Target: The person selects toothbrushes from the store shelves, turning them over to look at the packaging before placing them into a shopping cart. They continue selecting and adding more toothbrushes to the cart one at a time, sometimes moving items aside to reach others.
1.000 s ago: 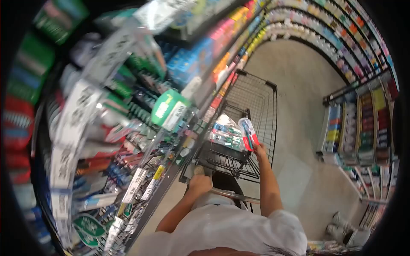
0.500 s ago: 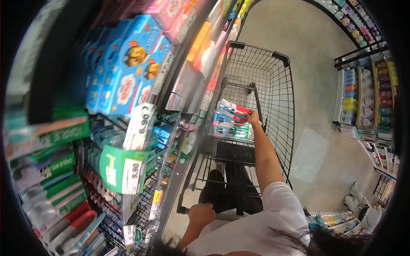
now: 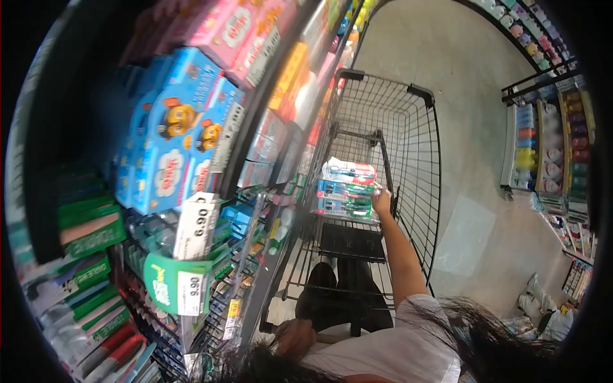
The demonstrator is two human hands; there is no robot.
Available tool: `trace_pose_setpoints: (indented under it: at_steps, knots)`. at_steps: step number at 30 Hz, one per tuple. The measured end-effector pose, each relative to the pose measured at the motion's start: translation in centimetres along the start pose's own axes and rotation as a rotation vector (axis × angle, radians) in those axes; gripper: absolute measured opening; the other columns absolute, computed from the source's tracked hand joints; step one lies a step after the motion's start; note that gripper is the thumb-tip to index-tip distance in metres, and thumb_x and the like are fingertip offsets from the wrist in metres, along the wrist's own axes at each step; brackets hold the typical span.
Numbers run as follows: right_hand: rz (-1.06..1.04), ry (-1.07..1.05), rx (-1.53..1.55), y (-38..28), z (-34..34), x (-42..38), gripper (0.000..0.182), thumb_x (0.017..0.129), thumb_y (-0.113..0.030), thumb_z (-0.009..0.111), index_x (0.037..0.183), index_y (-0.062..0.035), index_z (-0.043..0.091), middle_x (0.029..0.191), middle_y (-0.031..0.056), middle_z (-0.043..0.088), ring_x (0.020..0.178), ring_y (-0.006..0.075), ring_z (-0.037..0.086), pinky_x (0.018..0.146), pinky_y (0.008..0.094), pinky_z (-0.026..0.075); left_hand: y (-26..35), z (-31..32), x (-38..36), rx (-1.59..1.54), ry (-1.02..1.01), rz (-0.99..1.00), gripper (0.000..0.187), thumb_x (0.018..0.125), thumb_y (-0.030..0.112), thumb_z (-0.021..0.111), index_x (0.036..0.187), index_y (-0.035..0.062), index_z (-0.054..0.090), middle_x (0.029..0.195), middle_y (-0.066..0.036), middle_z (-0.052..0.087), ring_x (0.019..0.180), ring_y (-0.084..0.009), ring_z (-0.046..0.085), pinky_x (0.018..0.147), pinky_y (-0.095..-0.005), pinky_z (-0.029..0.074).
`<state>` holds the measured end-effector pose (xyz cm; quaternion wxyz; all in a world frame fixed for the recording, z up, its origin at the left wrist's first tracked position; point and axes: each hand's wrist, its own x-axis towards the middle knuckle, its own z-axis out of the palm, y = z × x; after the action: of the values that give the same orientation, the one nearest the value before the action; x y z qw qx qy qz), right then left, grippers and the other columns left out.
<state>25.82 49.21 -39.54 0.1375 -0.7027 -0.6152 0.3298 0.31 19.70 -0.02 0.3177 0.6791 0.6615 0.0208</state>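
Observation:
My right hand point(image 3: 381, 202) reaches into the front part of the wire shopping cart point(image 3: 436, 147). Its fingers are pinched at the right edge of the stacked packs, on a green-ended toothbrush pack point(image 3: 361, 196). Above that in the view lies a red-and-white toothbrush pack point(image 3: 350, 170), with blue packs beside and below it. Close to my body, my left hand point(image 3: 297, 338) is closed around the cart handle point(image 3: 333, 337); loose hair covers part of this hand.
Along the left, a shelf rack holds blue cartoon boxes point(image 3: 175, 127), pink boxes point(image 3: 237, 29), hanging packs and price tags point(image 3: 196, 225). The cart stands close beside it. Grey floor point(image 3: 469, 153) runs on the right, with another stocked shelf point(image 3: 543, 147) beyond.
My right hand has moved from the red-and-white toothbrush pack down toward me, to the edge of the packs. That pack now lies flat above the others. My left hand stays on the handle.

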Motion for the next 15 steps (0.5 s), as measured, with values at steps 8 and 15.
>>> trace_pose_setpoints:
  at_steps: [8,15]
  knots:
    - [0.050,-0.151,0.001,-7.4,-6.3,-11.2,0.031,0.075,-0.018,0.066,0.102,-0.0046,0.058,0.079,0.0142,0.065,0.073,0.0269,0.065,0.067,0.0382,0.051,-3.3,7.5,-1.5,-0.166,-0.170,-0.120,0.019,0.069,0.027,0.055,0.065,0.0096,0.062,0.063,-0.011,0.061,0.059,-0.0285,0.062,0.053,-0.0406,0.049]
    - [-0.402,-0.201,0.613,-28.3,-18.4,-10.7,0.015,0.081,0.001,0.053,0.096,-0.0006,0.056,0.076,0.0047,0.062,0.066,0.0111,0.059,0.058,0.0239,0.048,-0.1,0.0,-0.6,-0.015,-0.150,-0.144,0.032,0.076,0.030,0.048,0.074,0.0054,0.068,0.077,-0.018,0.067,0.072,-0.0348,0.065,0.067,-0.0455,0.052]
